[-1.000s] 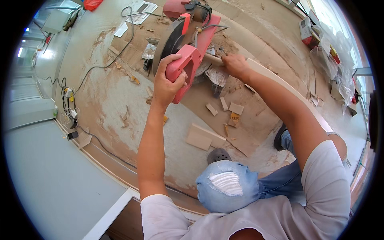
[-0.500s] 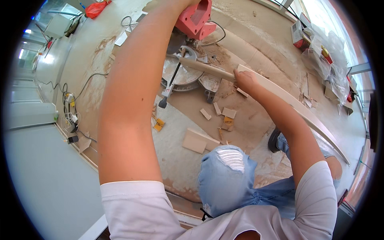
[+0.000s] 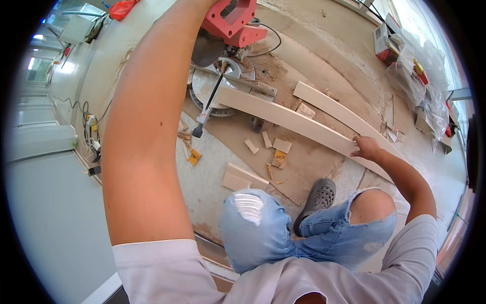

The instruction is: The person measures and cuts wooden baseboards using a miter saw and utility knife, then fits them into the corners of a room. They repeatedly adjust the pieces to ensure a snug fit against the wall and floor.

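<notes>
My left arm stretches up to the miter saw's red head (image 3: 230,23); its hand is cut off by the top edge, so its fingers do not show. Below the red head, the round blade (image 3: 206,49) sits raised above the saw's round metal table (image 3: 205,88). A long pale board (image 3: 288,117) lies with one end on that table and runs toward the lower right. My right hand (image 3: 366,147) is closed on the board's edge, toward its far right part. Behind it, a second pale board (image 3: 344,111) lies on the floor.
Short offcuts (image 3: 251,146), yellow-labelled scraps (image 3: 194,156) and a pale block (image 3: 244,177) lie near my knees. Sawdust covers the floor around the saw. Cables (image 3: 86,119) run at the left; plastic bags (image 3: 417,83) and a box (image 3: 383,43) stand at the right.
My right hand has moved right and nearer me along the board. The board now lies flatter to view, apart from the second board. My right leg and shoe have come into fuller view.
</notes>
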Demonstrator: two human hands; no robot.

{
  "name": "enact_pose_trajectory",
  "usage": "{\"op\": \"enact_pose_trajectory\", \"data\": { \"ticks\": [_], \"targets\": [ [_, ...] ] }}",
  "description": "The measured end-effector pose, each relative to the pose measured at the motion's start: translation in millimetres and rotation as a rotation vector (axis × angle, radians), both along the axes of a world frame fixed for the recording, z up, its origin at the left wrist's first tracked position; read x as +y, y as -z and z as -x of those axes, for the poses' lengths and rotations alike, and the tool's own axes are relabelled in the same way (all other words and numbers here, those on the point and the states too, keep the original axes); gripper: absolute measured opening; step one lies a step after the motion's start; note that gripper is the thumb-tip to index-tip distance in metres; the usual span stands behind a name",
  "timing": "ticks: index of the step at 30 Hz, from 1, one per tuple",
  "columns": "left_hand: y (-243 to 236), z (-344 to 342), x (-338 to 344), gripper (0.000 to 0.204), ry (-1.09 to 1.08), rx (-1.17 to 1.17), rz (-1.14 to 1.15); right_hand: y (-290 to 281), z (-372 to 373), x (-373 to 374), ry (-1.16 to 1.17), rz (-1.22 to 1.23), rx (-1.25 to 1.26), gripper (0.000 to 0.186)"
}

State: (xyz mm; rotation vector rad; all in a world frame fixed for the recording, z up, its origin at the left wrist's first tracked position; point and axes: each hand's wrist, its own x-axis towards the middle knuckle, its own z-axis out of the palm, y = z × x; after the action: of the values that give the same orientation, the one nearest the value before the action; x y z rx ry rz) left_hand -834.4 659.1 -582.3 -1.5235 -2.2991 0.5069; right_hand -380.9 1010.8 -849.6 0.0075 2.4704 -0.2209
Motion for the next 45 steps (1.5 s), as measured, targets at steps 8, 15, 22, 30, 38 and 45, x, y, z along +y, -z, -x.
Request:
{"op": "enact_pose_trajectory", "data": {
  "ticks": [8,15,22,30,38,45],
  "targets": [
    [-5,-16,4,0.021,-0.141,0.057,-0.081,20,10,-6,0.084,0.104,-0.183,0.060],
    [-13,-9,25,0.031,-0.165,-0.089,-0.031,6,105,-108,0.204,0.413,0.437,0.052],
    [-10,-14,14,0.038,-0.406,-0.392,-0.304,20,-59,35,0.483,0.172,0.325,0.055],
    [-13,0,20,0.036,-0.326,-0.428,-0.239,35,-96,57,0.533,0.109,0.207,0.049],
    [-30,23,24,0.052,-0.249,-0.371,0.118,-47,109,-201,0.443,0.440,0.974,0.020],
    [-123,74,-113,0.044,-0.226,-0.569,-0.435,-55,38,-154,0.797,0.054,0.856,0.022]
  ]
}}
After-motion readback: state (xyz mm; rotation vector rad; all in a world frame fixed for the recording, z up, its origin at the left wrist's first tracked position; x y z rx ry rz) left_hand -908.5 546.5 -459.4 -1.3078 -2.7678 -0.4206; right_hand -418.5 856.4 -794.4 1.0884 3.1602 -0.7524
